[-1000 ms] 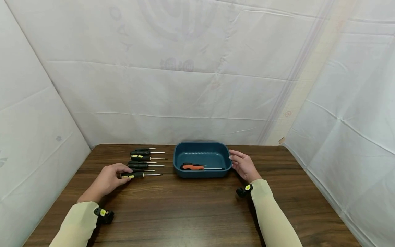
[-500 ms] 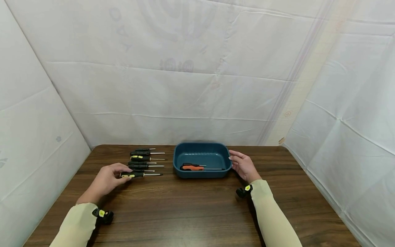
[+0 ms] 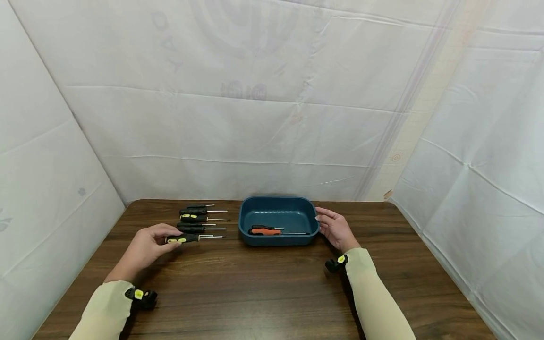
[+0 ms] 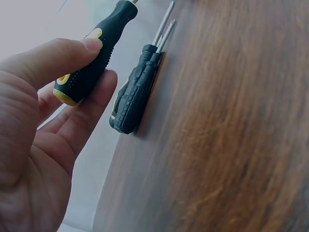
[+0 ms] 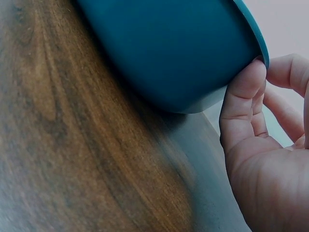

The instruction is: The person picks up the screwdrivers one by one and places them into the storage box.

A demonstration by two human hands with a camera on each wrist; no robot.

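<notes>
Well — left hand (image 3: 146,246) pinches unlabelled screwdriver (image 3: 187,239).

Left hand (image 3: 146,246) pinching, thumb over fingers; right hand (image 3: 335,228) relaxed, thumb extended.

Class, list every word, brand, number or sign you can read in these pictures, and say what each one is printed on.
None can be read.
White backdrop sheet: faint grey marks and a round emblem show through, too pale and blurred to read.
Black-and-yellow screwdriver pinched in the left hand: no lettering visible on the handle.
Teal tray touched by the right hand: plain, no label.
</notes>
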